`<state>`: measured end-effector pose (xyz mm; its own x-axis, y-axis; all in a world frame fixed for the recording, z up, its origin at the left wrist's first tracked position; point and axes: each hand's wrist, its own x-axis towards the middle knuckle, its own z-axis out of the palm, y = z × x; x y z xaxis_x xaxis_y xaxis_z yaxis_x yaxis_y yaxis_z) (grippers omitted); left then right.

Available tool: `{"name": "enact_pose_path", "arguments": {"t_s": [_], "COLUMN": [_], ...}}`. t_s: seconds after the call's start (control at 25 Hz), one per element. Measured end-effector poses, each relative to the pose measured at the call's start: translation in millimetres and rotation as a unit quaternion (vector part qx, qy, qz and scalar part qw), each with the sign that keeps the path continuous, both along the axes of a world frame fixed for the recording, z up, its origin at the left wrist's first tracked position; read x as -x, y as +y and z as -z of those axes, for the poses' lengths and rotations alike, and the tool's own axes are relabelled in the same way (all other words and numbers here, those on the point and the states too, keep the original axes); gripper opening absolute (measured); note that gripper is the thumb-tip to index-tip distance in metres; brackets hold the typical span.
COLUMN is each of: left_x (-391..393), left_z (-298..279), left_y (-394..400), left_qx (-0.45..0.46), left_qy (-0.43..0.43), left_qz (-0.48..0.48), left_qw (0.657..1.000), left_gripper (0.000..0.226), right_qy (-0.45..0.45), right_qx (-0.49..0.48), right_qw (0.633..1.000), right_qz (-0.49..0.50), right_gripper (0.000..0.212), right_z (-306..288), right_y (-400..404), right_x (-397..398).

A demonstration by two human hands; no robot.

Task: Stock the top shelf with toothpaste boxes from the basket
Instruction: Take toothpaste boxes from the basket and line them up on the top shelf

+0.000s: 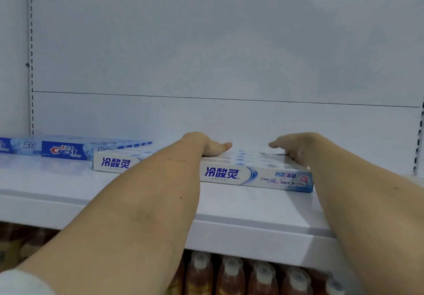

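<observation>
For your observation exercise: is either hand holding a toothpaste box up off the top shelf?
No: both the left hand and right hand rest on white toothpaste boxes lying flat on the shelf.

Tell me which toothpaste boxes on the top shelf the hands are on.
The white boxes mid-shelf: left hand and right hand both rest on top of them. The blue Crest boxes further left go untouched.

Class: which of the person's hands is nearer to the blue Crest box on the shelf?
Left. The left hand rests on the white boxes just right of the Crest box; the right hand lies farther right.
</observation>
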<state>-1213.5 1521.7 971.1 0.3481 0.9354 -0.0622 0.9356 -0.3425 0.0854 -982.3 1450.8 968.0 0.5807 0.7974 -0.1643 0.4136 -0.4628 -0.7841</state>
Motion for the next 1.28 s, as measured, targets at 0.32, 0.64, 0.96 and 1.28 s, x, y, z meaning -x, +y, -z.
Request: {"name": "enact_pose_path", "arguments": {"t_s": [0.32,0.64,0.96,1.28], "left_x": [0.5,58.1,137.3,234.2], "left_z": [1.3,-18.1,5.4,172.9], "left_y": [-3.1,-51.8,-127.1,-247.9], "left_qx": [0.031,-0.059,-0.045,-0.197], "left_qy": [-0.054,-0.176,-0.183,-0.403], "left_qz": [0.002,-0.003,0.012,0.150], "left_qw": [0.998,0.983,0.982,0.881], "left_gripper": [0.103,0.084,0.085,0.047], "right_qy": [-0.114,-0.186,-0.112,0.036], "right_qx": [-0.001,-0.166,-0.220,-0.498], "right_qw": [0.993,0.968,0.954,0.848], "right_qz": [-0.012,-0.011,-0.168,-0.180], "right_gripper": [0.058,0.057,0.064,0.031], "right_z": [-0.6,-27.1,-15.1,152.5], "right_y": [-3.3,-30.9,-134.1,-225.8], "right_x": [19.2,77.3,233.8,386.4]}}
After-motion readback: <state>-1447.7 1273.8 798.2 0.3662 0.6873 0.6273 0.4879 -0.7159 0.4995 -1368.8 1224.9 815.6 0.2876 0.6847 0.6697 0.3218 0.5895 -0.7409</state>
